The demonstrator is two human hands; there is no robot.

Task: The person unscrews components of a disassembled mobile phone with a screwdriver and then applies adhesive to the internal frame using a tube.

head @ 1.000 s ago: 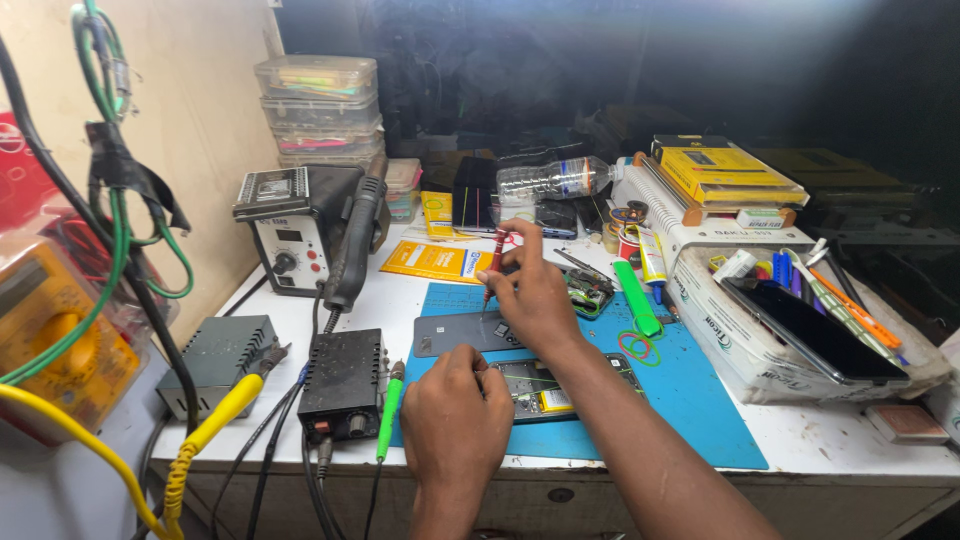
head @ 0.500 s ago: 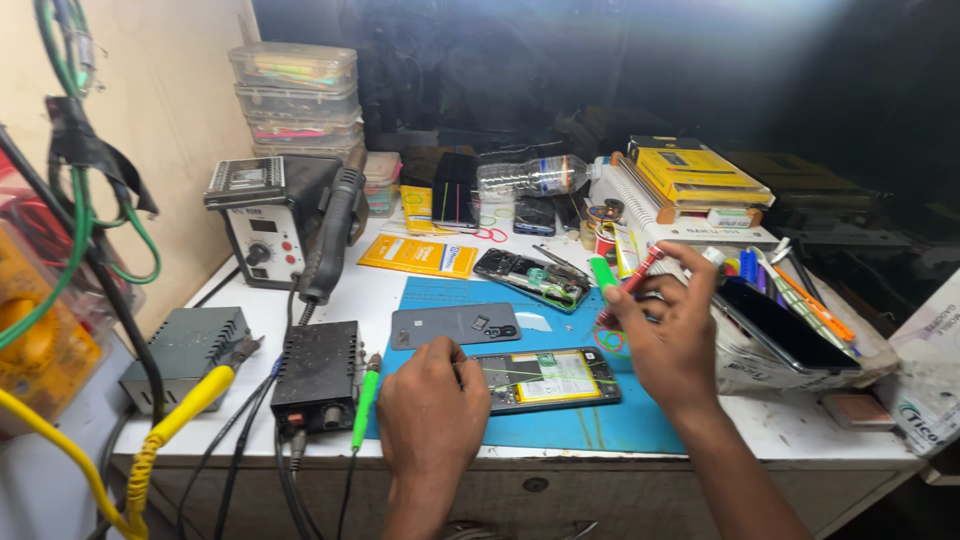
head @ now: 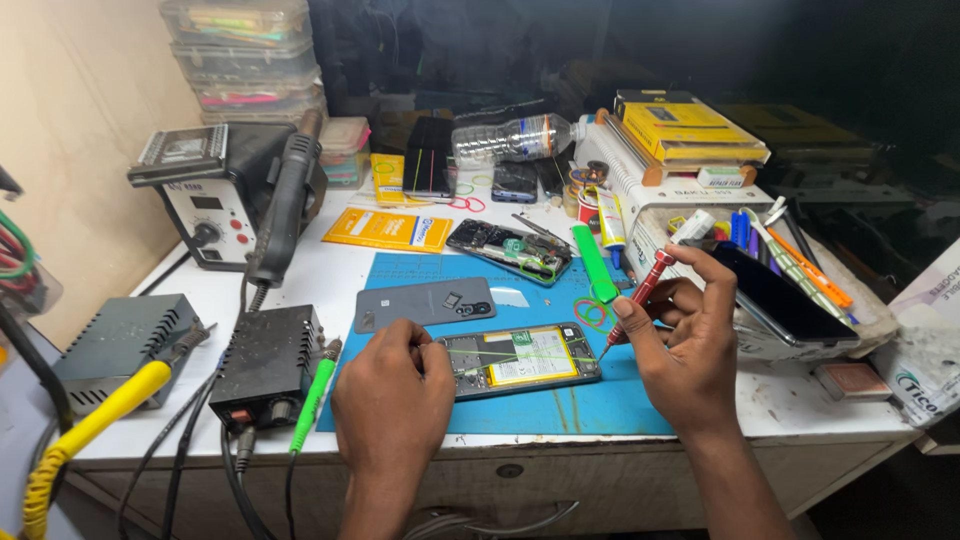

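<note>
Head view: left hand (head: 392,390) covers the left end of the opened phone (head: 520,357), fingers curled down on it, grip closed over its edge; what's under the palm is hidden. Phone lies on the blue mat (head: 560,410), worktop centre. Right hand (head: 685,345) at 3 o'clock of the phone pinches a red screwdriver (head: 640,300), tip angled down beside the phone's right end; contact unclear. Grey back cover (head: 425,303) at 11 o'clock.
</note>
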